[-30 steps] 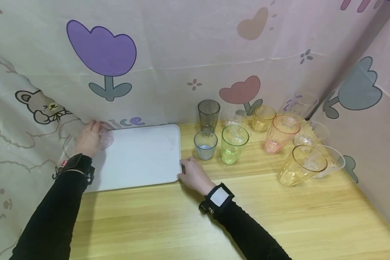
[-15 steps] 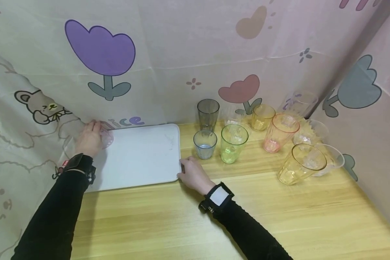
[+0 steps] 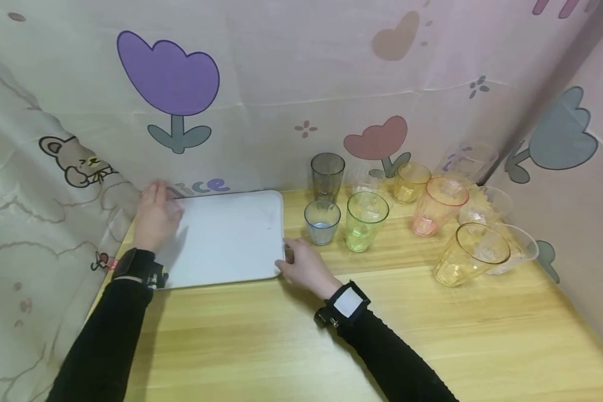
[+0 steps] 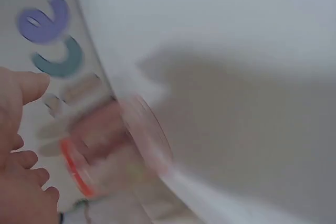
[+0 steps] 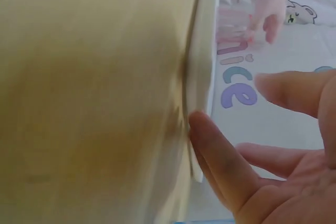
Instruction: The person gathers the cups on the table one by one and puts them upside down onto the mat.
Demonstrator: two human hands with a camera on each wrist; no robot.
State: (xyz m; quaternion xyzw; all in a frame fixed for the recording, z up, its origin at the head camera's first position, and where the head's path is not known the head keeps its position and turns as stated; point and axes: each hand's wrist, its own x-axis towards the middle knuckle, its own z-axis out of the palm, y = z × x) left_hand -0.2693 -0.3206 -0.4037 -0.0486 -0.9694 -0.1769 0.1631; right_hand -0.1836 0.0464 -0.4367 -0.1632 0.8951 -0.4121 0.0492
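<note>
A white tray (image 3: pixel 231 234) lies on the wooden table against the back curtain. On its far left corner a clear pink glass (image 4: pixel 105 145) stands mouth down, its red-tinted base uppermost; in the head view my left hand (image 3: pixel 157 218) hides most of it. The left wrist view shows that hand (image 4: pixel 23 145) beside the base, thumb stretched out, a gap between fingers and glass. My right hand (image 3: pixel 309 267) is at the tray's right edge. In the right wrist view a fingertip (image 5: pixel 200 124) touches the tray's side and the thumb stands away from it.
Right of the tray are a grey glass (image 3: pixel 327 176), a short blue glass (image 3: pixel 322 223) and a green glass (image 3: pixel 365 223). Farther right stand a small yellow glass (image 3: pixel 411 184), a pink-orange glass (image 3: pixel 438 209), a large yellow glass (image 3: pixel 467 257) and several clear ones. Printed curtains (image 3: pixel 271 61) border the table.
The head view has swung slightly left. My left hand has shifted so that it covers the glass's rim, seen beside it before. My right hand's fingertips have spread a little at the tray's edge.
</note>
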